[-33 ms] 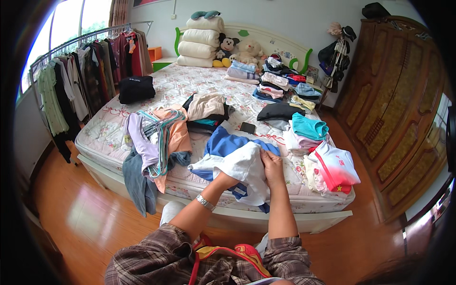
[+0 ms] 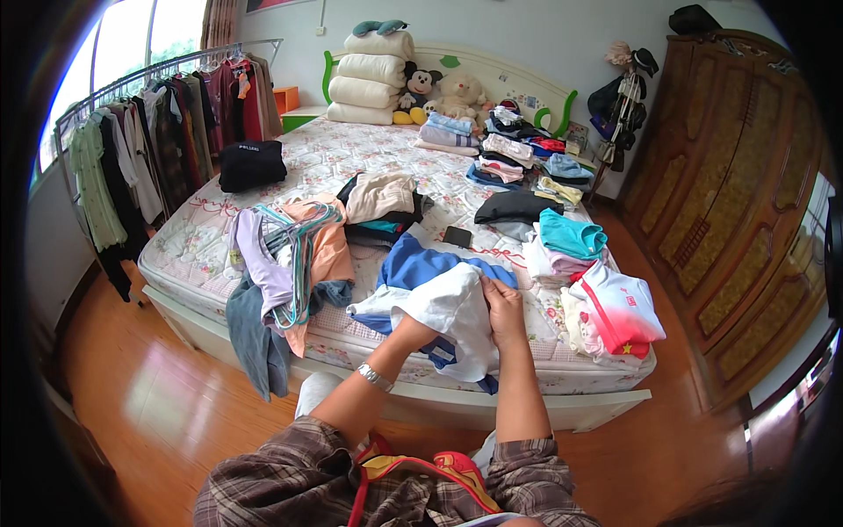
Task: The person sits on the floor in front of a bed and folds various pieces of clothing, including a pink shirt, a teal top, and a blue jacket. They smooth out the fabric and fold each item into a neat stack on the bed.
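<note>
A white and blue garment (image 2: 443, 303) is in front of me at the near edge of the bed, its white part lifted and its blue part spread on the mattress. Pinched closed, my right hand (image 2: 503, 309) grips the white fabric at its upper right edge. My left hand (image 2: 416, 332) reaches in under the white cloth, which hides its fingers. Left of the garment, a bundle of hangers (image 2: 303, 250) lies over a lilac top (image 2: 253, 250) and a peach garment (image 2: 329, 250). Dark blue-grey trousers (image 2: 256, 329) hang off the bed edge there.
Folded clothes with a teal piece (image 2: 571, 235) and a white-and-red shirt (image 2: 622, 307) are stacked at right. A dark phone (image 2: 457, 236) lies beyond the garment. A beige folded piece (image 2: 380, 197) tops another pile. A clothes rack (image 2: 167, 75) stands left, a wooden wardrobe (image 2: 716, 193) right.
My left wrist and the white cloth over it have shifted very slightly to the left. My right hand keeps its grip in the same place.
</note>
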Available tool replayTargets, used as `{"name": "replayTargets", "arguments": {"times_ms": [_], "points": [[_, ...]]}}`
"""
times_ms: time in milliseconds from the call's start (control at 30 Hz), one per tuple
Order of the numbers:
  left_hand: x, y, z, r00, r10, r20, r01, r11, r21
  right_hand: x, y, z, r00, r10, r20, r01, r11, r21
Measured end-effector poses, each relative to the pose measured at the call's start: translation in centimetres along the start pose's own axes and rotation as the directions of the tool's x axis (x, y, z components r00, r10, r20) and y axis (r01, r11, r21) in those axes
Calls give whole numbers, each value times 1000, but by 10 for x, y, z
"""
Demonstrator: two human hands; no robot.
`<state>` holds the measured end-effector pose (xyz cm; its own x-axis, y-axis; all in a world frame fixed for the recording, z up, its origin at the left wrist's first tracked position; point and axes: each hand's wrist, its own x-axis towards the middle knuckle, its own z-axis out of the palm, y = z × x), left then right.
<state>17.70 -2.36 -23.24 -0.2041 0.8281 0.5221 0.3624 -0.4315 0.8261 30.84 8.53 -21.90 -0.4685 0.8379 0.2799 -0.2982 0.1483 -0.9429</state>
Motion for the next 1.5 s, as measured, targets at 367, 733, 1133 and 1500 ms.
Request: {"name": "replayTargets", "arguments": {"times_ms": [367, 733, 1133, 1500], "points": [[-47, -5, -49, 981, -192, 34, 81, 244, -966, -7, -8, 9, 974, -155, -166, 162, 986, 27], [-62, 5, -36, 906, -422, 37, 293, 563, -773, 3, -7, -9, 911, -249, -328, 277, 960, 42], [-84, 10, -18, 861, -509, 16, 386, 633, -671, -13, -20, 6, 997, 2, 82, -3, 1000, 12], [-89, -1, -47, 888, -446, 108, 454, 819, -352, 35, -11, -11, 972, 224, -67, -219, 973, 73]]}}
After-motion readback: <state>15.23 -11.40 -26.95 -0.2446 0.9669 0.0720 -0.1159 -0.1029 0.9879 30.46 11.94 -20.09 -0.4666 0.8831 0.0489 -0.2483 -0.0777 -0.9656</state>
